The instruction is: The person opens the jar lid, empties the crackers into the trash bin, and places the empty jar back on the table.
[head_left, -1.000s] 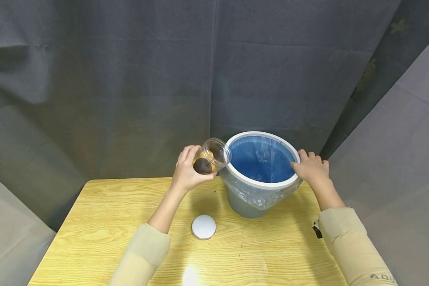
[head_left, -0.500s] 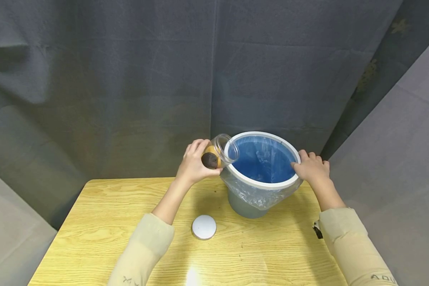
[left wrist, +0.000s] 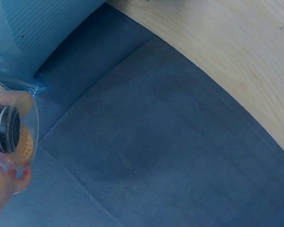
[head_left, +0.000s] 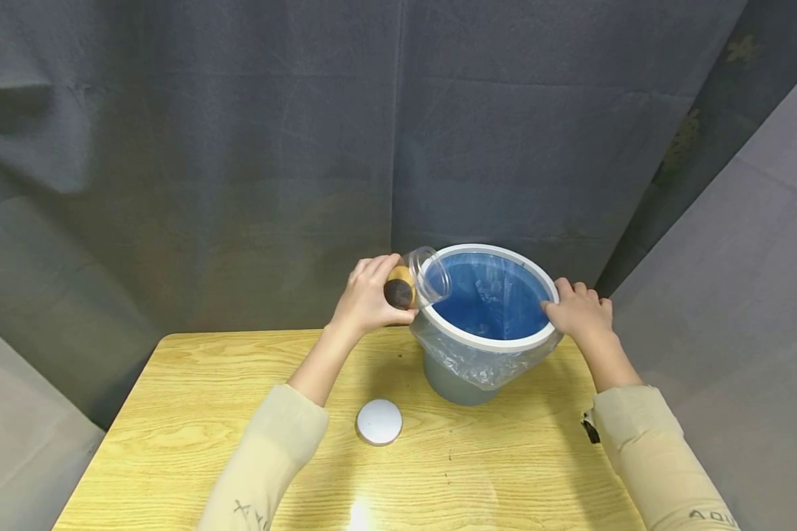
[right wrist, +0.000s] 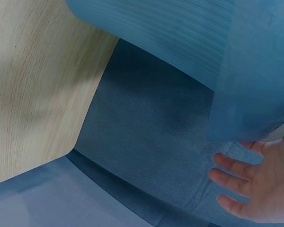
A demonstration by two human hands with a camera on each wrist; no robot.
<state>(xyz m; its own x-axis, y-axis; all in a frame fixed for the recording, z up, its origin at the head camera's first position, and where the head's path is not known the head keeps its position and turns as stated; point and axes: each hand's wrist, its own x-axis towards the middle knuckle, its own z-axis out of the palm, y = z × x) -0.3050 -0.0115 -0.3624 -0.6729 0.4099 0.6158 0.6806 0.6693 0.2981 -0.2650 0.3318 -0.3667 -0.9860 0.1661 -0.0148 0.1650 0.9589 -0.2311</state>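
In the head view my left hand [head_left: 367, 295] grips a clear jar [head_left: 435, 274] without its lid. The jar is tilted, its mouth over the left rim of a trash bin [head_left: 461, 385]. Inside it a dark round piece [head_left: 399, 293] and something orange show; the left wrist view reveals an orange-tan biscuit [left wrist: 25, 146] with small holes beside dark round pieces [left wrist: 8, 130] with pale lines. My right hand [head_left: 579, 313] holds the bin's right rim, thumb over the inner edge and fingers outside. A clear plastic bag [head_left: 481, 366] lines the bin, folded over its rim.
A round white lid [head_left: 379, 422] lies on the wooden table [head_left: 226, 420], in front of the bin and to its left. Grey curtains [head_left: 272, 162] hang behind the table. A small black object [head_left: 591, 428] shows beside my right sleeve.
My left hand has moved to the right with the jar, bringing its mouth from beside the bin's rim to over it. The right hand, bin and lid have stayed put.
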